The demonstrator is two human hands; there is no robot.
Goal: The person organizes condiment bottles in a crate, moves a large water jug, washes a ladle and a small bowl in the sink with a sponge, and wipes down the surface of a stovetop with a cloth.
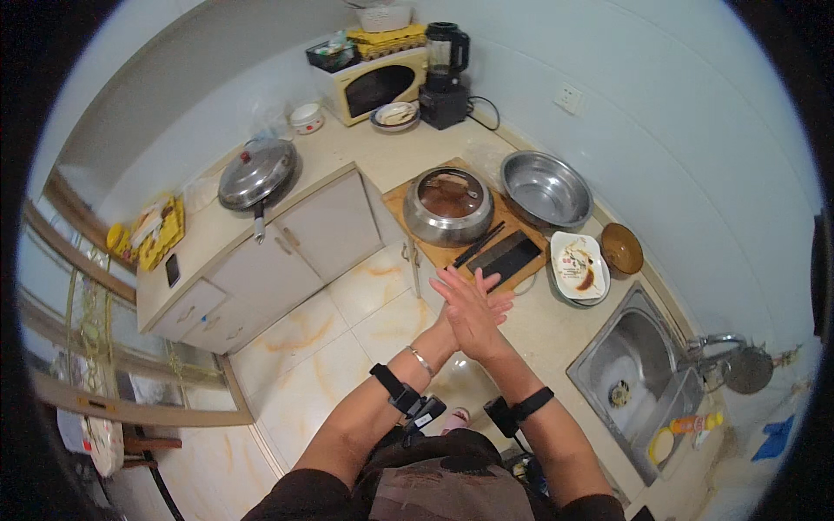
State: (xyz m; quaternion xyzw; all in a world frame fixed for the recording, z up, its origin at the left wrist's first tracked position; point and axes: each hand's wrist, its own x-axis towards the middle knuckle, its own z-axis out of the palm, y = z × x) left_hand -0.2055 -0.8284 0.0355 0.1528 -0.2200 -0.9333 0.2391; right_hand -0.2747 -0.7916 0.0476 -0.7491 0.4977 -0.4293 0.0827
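My right hand [472, 319] lies across my left hand [444, 332], palm against it, in front of the counter's edge. Fingers of both hands are spread, and neither holds an object. Just beyond the fingertips is a dark flat rectangular piece [511, 254] like a cleaver blade; its near end is partly hidden by my hands. Beside it lies a slim black utensil [479, 245]. Both rest on a wooden cutting board [396, 198], along with a steel pot [449, 232] under a glass lid [446, 195]. Brown contents show through the glass.
A steel basin [547, 187], a stained white dish [578, 266] and a brown bowl [621, 249] stand by the wall. The sink [642, 348] is at right. A lidded wok [257, 174], phone [172, 270], microwave [378, 84] and blender [445, 75] sit on the counter.
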